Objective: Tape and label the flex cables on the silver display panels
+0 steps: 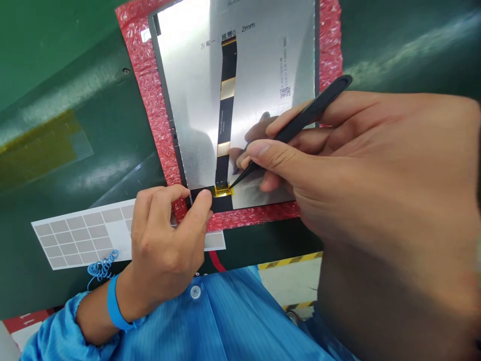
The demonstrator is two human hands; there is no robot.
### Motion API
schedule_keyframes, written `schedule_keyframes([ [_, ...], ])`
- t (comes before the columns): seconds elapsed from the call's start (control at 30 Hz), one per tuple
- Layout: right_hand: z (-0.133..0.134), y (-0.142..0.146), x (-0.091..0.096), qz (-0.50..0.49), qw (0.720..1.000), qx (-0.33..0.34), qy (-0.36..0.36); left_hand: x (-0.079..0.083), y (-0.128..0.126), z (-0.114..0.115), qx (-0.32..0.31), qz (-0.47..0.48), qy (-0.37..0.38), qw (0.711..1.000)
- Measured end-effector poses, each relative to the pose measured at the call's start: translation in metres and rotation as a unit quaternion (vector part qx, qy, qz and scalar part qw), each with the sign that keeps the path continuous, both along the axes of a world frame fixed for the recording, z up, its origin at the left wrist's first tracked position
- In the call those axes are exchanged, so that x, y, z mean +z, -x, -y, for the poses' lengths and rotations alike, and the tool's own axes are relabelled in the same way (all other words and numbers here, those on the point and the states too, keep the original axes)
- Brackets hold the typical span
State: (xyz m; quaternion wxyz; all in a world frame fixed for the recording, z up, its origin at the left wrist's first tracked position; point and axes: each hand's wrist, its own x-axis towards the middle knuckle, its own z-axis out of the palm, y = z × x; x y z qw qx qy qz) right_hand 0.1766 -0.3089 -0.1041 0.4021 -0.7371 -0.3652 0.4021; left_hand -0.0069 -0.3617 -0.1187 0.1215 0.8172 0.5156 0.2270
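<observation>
A silvery display panel (263, 75) lies back side up on pink bubble wrap (330, 40). Down its middle runs a black flex cable (226, 118) with bright metallic patches, ending at a small piece of yellow tape (223, 191) near the bottom edge. My right hand (319, 145) is closed around black tweezers (300, 118), their tip touching or just beside the tape's right end. With thumb and curled fingers, my left hand (169, 235) grips the panel's lower left corner; the thumb rests just left of the tape. Whether the tweezer points are together is too small to tell.
A sheet of grey labels (80, 235) lies partly under my left hand on the green mat (124, 125). Amber tape strips (41, 143) lie farther left. A coiled blue cord (103, 265) is near my blue wristband (114, 303). The table's front edge is close to my body.
</observation>
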Motion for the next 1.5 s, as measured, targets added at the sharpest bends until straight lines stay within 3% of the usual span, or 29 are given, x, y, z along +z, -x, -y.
schedule_keyframes([
  [0.5,0.002,0.0,0.0,0.04,0.998,0.029,-0.028,0.001,-0.002,0.001,-0.042,-0.055,0.016,0.997],
  [0.7,0.006,-0.002,-0.004,0.082,0.995,0.026,-0.057,0.001,-0.007,0.004,-0.026,-0.077,-0.004,0.997],
  [0.9,0.006,-0.013,-0.011,0.017,0.998,-0.005,-0.055,0.0,-0.011,0.007,-0.026,-0.096,-0.006,0.995],
  [1.07,0.005,-0.006,-0.01,0.005,0.997,-0.021,-0.077,-0.002,-0.012,0.01,-0.065,-0.135,0.007,0.989],
  [1.2,0.009,-0.001,-0.013,-0.009,0.994,-0.048,-0.099,0.0,-0.012,0.015,-0.052,-0.166,0.014,0.985],
  [1.33,0.013,0.001,-0.02,0.005,0.99,-0.073,-0.124,0.009,0.007,0.025,-0.038,-0.203,0.004,0.978],
  [1.5,0.013,0.006,-0.018,-0.065,0.982,-0.104,-0.142,0.018,0.076,0.038,-0.01,-0.122,0.008,0.992],
])
